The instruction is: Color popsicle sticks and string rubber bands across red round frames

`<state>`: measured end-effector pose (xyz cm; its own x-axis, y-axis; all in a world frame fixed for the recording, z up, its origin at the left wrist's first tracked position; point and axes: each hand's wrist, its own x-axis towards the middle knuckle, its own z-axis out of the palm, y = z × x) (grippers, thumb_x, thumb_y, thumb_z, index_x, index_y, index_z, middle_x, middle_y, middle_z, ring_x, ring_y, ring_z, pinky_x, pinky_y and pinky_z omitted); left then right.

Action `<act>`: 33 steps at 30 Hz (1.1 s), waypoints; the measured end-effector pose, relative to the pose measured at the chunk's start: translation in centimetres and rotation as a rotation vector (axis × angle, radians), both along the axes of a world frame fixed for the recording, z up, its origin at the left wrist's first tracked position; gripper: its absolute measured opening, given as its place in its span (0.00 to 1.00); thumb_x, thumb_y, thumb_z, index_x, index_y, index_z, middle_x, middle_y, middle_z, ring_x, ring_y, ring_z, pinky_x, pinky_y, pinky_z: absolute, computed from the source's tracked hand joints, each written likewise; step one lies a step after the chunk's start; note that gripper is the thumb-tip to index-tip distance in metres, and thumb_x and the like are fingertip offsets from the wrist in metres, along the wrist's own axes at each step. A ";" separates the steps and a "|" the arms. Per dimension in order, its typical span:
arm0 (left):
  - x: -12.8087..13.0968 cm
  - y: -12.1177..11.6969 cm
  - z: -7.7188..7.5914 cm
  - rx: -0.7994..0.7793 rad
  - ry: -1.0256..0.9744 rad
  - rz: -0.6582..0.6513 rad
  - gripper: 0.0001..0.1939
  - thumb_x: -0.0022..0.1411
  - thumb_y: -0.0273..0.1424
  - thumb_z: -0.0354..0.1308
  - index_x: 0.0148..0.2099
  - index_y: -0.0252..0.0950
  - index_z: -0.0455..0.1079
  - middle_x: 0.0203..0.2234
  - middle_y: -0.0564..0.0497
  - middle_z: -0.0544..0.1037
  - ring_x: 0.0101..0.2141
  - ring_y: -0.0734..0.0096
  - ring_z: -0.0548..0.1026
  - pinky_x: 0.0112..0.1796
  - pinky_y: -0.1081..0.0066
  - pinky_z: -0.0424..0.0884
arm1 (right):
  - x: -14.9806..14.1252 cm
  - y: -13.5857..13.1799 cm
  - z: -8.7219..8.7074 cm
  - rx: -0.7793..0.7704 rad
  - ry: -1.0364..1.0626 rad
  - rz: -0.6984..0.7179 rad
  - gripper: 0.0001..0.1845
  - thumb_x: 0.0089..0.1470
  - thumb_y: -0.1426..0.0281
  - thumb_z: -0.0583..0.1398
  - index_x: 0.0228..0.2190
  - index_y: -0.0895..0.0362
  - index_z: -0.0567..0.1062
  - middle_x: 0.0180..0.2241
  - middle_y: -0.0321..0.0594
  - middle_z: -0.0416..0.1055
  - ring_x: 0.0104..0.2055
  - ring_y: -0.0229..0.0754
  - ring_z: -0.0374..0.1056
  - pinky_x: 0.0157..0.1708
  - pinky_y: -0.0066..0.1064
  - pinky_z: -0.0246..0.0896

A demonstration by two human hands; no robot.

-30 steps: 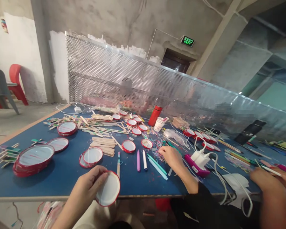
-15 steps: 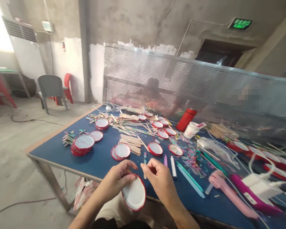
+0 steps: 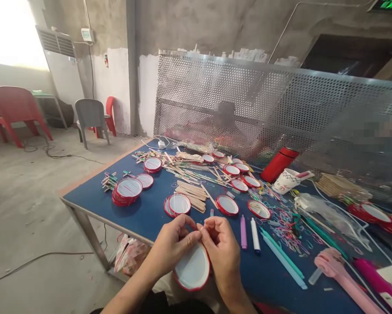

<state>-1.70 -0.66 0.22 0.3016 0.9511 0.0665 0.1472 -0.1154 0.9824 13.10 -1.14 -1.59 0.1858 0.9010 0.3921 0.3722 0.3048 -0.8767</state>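
My left hand [image 3: 178, 244] is closed on a round white lid with a red rim [image 3: 193, 268], tilted toward me in front of the table edge. At the top of the rim, my right hand [image 3: 224, 250] pinches with thumb and forefinger against the left fingertips. Whatever is between those fingers is too small to make out. Just behind the right hand, the tip of a coloured stick [image 3: 212, 212] shows; the rest is hidden. Two stacked lids [image 3: 178, 204] lie beyond my left hand, and another red-rimmed lid [image 3: 227, 205] lies beyond my right.
Wooden craft sticks [image 3: 191, 195] lie mid-table, with a lid stack [image 3: 127, 190] to their left. Markers [image 3: 255, 235], scattered rubber bands [image 3: 289, 226], a paper cup [image 3: 285, 181], a red bottle [image 3: 280, 164] and a pink handled tool [image 3: 342, 274] are rightward. A perforated metal panel [image 3: 189, 96] stands behind.
My hands have come together at the lid's top edge; they were apart before. The lid now sits more squarely between them. The camera view has turned left.
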 end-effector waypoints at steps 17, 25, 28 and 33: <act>0.2 -0.5 -0.2 0.064 0.065 -0.003 0.09 0.64 0.34 0.56 0.33 0.35 0.69 0.20 0.60 0.62 0.23 0.75 0.57 0.25 0.75 0.52 | 3.0 0.0 1.6 -0.034 -0.265 0.391 0.18 0.54 0.72 0.57 0.46 0.50 0.78 0.33 0.37 0.77 0.33 0.42 0.74 0.37 0.33 0.70; 0.1 -0.4 -0.1 0.068 0.110 -0.027 0.11 0.64 0.37 0.58 0.41 0.35 0.71 0.18 0.63 0.60 0.21 0.75 0.56 0.24 0.74 0.51 | 2.0 -0.3 1.0 -0.125 -0.117 0.176 0.16 0.52 0.67 0.60 0.43 0.54 0.77 0.27 0.36 0.74 0.29 0.44 0.72 0.32 0.34 0.68; 0.2 -0.5 0.2 0.086 0.162 -0.014 0.10 0.64 0.37 0.58 0.41 0.35 0.74 0.17 0.63 0.59 0.21 0.75 0.56 0.24 0.74 0.50 | 1.7 -0.2 1.1 -0.170 -0.113 0.199 0.18 0.51 0.66 0.61 0.44 0.55 0.77 0.25 0.34 0.73 0.26 0.43 0.70 0.29 0.33 0.67; 0.1 -1.1 0.3 0.089 0.171 0.005 0.10 0.64 0.35 0.56 0.33 0.36 0.72 0.19 0.58 0.67 0.23 0.73 0.63 0.27 0.74 0.56 | 2.0 -0.2 1.6 -0.206 -0.127 0.282 0.17 0.48 0.71 0.60 0.42 0.52 0.78 0.27 0.33 0.75 0.27 0.41 0.71 0.29 0.30 0.66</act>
